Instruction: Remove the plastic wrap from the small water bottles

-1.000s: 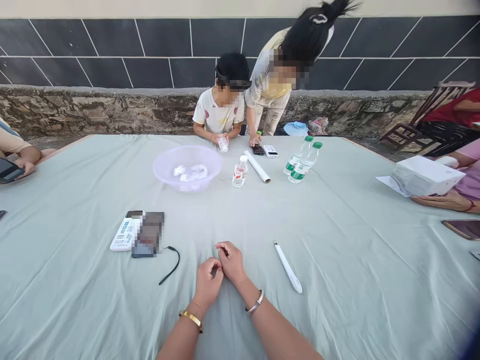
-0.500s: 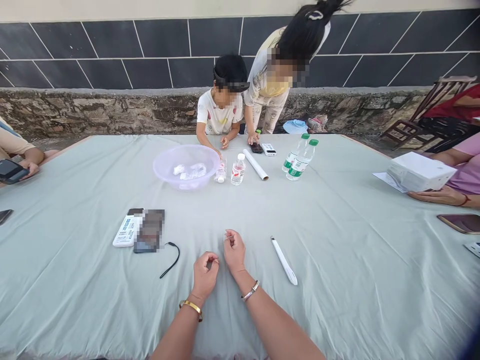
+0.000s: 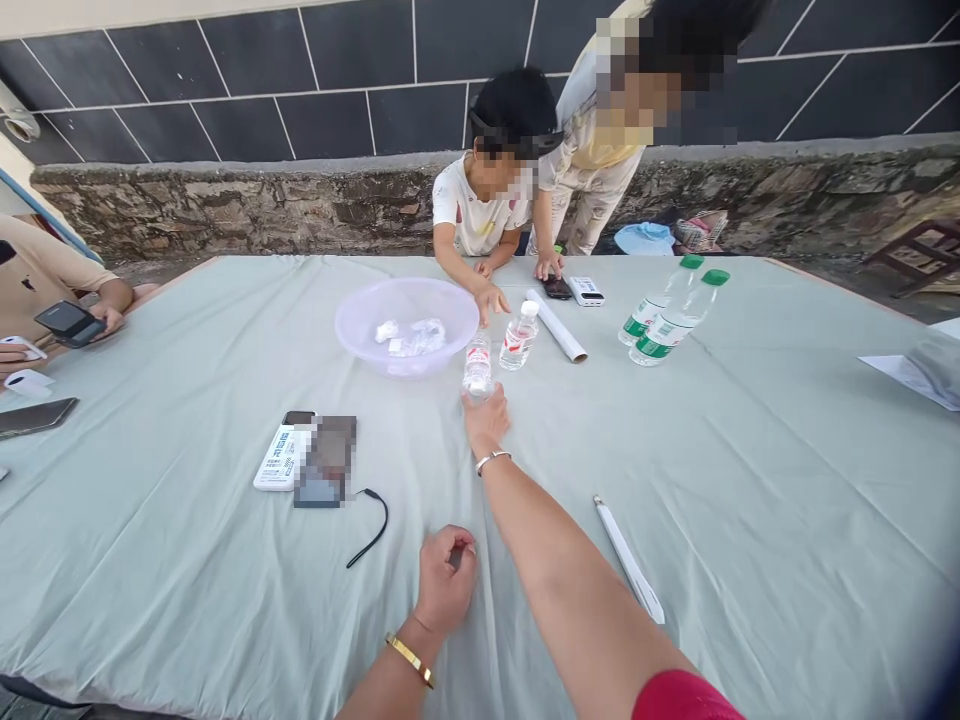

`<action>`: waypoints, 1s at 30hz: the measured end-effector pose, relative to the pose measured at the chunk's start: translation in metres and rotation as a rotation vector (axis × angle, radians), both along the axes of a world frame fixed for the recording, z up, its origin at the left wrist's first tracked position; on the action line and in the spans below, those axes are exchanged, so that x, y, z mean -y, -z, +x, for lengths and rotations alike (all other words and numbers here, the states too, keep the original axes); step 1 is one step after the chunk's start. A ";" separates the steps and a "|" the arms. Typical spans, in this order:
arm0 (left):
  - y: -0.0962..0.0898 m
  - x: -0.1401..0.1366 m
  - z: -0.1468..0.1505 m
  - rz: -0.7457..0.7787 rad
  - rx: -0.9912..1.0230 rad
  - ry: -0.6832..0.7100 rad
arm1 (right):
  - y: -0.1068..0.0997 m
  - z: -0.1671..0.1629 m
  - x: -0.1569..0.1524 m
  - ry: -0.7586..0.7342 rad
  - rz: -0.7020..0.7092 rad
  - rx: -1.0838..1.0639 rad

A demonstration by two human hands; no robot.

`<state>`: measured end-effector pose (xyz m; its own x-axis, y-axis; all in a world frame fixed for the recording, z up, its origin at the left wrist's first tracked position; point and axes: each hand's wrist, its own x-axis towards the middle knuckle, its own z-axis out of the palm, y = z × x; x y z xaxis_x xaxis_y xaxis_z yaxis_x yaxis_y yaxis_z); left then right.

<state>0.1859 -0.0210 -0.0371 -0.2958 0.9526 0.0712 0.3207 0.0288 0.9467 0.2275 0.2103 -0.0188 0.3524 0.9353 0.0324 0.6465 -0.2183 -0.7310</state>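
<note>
My right hand (image 3: 487,418) is stretched out across the table, its fingers closed around the white-cap end of a clear plastic water bottle (image 3: 478,360). This bottle lies with its cap toward me; part of the cap is hidden by my fingers. Beside it a second water bottle (image 3: 519,338) with a red-marked label stands upright. Near the front of the table my left hand (image 3: 448,575) rests curled, with nothing visible in it. A person's hand (image 3: 491,300) hovers at the far end of the lying bottle.
A translucent purple basin (image 3: 352,345) holds crumpled clear plastic. Around the cloth-covered table are a white roll (image 3: 559,328), two green-capped bottles (image 3: 660,335), a white pen-like tool (image 3: 630,560), a phone (image 3: 324,465), a white power bank (image 3: 279,455) and a black strap (image 3: 379,535).
My right hand has reached forward from beside my left hand to the lying bottle. That bottle has shifted slightly toward me, and the person's hand has lifted. The view has turned left.
</note>
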 end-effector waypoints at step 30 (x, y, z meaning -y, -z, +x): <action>-0.044 0.001 -0.010 -0.416 -0.018 0.082 | -0.028 0.161 0.156 -0.115 0.012 0.186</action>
<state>0.1761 -0.0217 0.0069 -0.2206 0.9215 -0.3196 0.3546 0.3810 0.8539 0.3888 0.0543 0.0087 0.2305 0.9681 0.0986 0.7909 -0.1274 -0.5986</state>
